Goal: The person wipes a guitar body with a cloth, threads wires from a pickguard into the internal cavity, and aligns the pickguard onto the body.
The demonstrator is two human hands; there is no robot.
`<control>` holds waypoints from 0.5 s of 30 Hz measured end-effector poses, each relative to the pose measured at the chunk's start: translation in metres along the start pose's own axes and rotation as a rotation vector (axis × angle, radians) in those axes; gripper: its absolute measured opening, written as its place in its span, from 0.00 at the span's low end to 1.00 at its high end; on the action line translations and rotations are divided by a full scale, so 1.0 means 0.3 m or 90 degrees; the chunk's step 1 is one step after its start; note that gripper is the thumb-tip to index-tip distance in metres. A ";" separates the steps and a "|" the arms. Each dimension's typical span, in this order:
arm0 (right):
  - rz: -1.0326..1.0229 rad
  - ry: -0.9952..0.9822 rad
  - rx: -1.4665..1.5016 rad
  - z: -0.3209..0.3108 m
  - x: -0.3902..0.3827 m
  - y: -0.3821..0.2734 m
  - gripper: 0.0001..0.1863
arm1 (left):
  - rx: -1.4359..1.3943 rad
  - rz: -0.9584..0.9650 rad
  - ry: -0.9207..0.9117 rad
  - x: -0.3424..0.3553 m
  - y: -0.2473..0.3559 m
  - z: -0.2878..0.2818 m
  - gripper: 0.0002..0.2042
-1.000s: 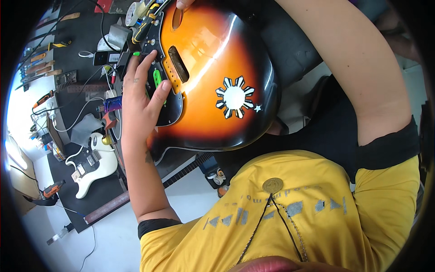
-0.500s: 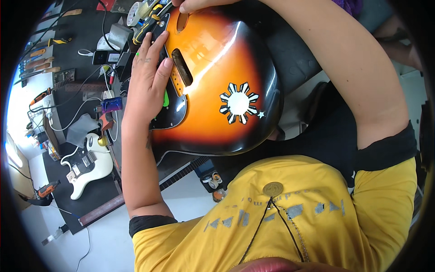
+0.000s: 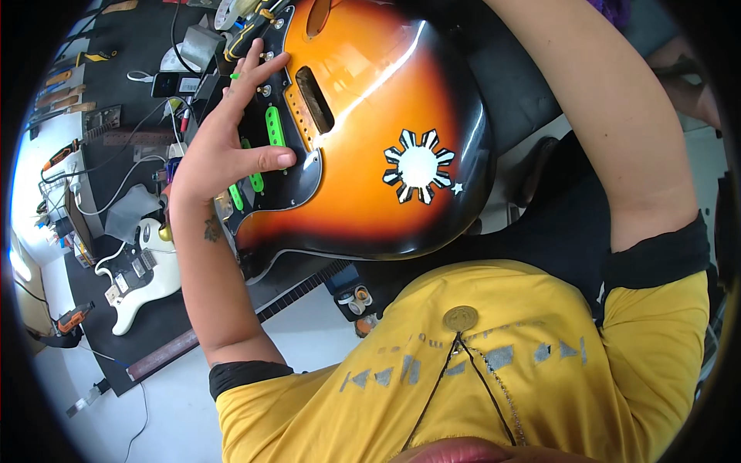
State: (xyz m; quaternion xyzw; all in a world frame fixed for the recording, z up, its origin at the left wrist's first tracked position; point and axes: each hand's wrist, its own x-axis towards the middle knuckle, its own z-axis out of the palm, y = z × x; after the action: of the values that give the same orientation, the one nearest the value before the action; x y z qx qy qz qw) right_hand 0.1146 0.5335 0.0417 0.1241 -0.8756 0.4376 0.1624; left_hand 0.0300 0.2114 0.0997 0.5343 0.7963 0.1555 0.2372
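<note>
A sunburst electric guitar body, orange with black edges, lies in front of me with a white sun decal and a small star on it. Along its left side sits a black pickguard bearing green pickups and metal control posts. Next to the pickguard, a bare cavity shows in the wood. My left hand spreads over the pickguard, fingers apart and thumb across its lower part. My right forearm reaches past the upper edge, so that hand is out of sight.
A white guitar body lies at the left. A yellow-and-black hand tool, a black device and cables crowd the bench beyond my left hand. Several hand tools line the far left. A reddish bar runs along the bench's near edge.
My left hand has shifted left with the pickguard, turning and spreading its thumb; more green pickups and the control posts now show. My right hand has left the top of the view.
</note>
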 end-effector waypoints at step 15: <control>-0.088 -0.028 -0.042 -0.045 -0.009 -0.008 0.13 | -0.012 0.022 0.082 -0.021 0.015 0.031 0.55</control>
State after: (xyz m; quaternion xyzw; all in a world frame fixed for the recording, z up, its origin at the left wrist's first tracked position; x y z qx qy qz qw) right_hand 0.1202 0.5433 0.0499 0.1885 -0.8824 0.3931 0.1772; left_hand 0.0406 0.2073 0.0953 0.5344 0.7992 0.2014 0.1877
